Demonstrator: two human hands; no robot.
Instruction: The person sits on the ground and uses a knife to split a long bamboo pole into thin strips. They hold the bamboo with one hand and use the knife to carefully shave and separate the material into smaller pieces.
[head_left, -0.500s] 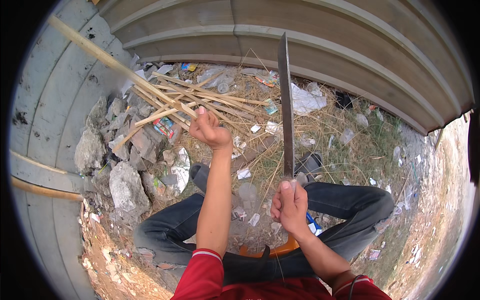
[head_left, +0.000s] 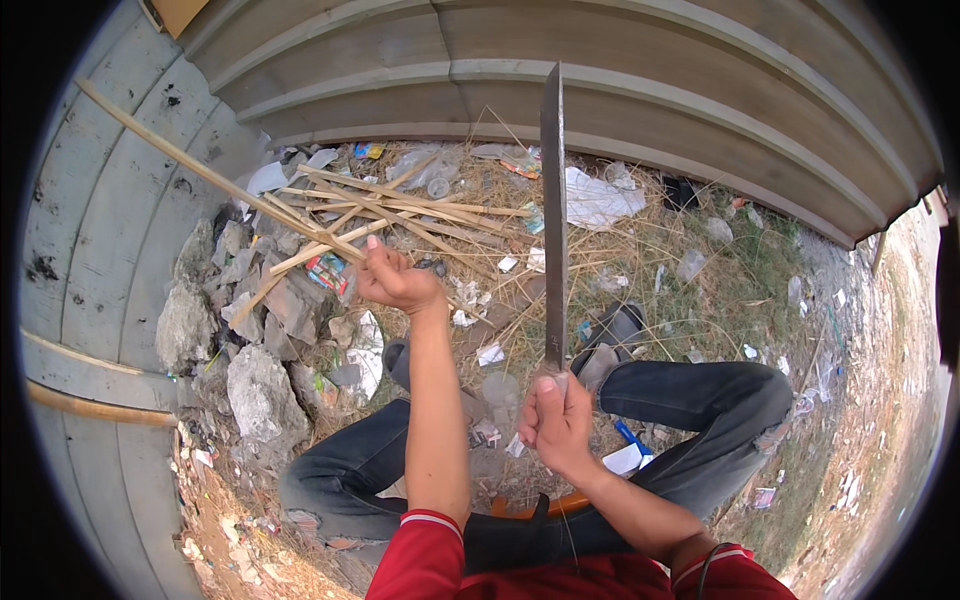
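My left hand is closed round the near end of a long, pale wooden stick, which slants up toward the wall at the far left. In my right hand is a machete, its long dark blade pointing up and away from me. The fingers wrap its handle and hide most of it. Beyond my left hand, several split sticks lie crossed in a loose pile on the ground. The blade and the held stick are apart.
Broken concrete chunks lie left of my bent legs. A grey panel wall stands at the left, and a brown corrugated metal sheet runs across the back. Litter and dry grass cover the ground. Something orange shows beneath me.
The held stick's far end has dropped lower and to the left in view. Both hands have shifted slightly left, the left one also a little nearer. Both grips stay the same.
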